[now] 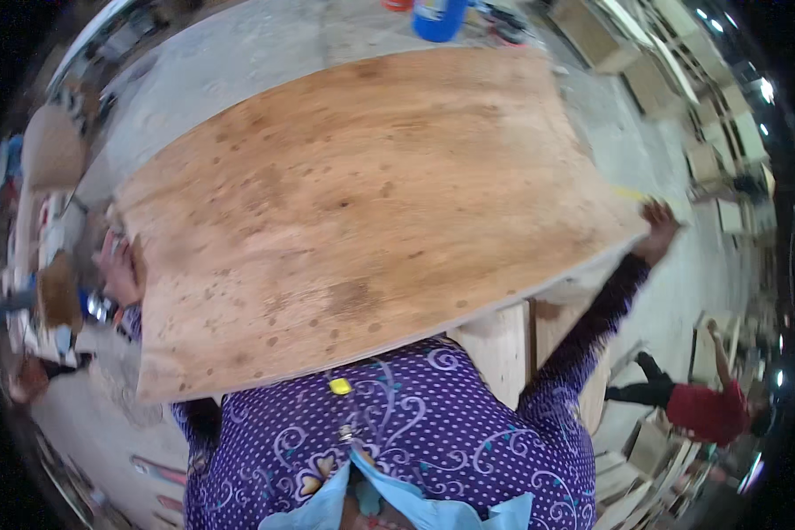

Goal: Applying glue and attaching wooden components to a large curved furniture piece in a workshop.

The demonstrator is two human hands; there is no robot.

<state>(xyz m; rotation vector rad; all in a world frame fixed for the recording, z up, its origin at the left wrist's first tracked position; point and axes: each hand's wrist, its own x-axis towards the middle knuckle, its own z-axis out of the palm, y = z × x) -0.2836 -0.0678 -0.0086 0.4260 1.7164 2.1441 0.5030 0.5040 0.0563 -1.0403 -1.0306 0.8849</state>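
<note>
Plywood sheet [362, 212], large, brown-stained: held flat in front of the person, above pale wooden boxes [503, 349]. Left hand [119, 269] at 9 o'clock, fingers wrapped on the sheet's edge. Right hand [658, 231] at 3 o'clock, fingers curled on the corner. Blue container [439, 18] at 12 o'clock, beyond.

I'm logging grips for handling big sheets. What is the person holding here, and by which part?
A large plywood sheet, held by both side edges: the left hand on its left edge, the right hand at its far right corner.
</note>
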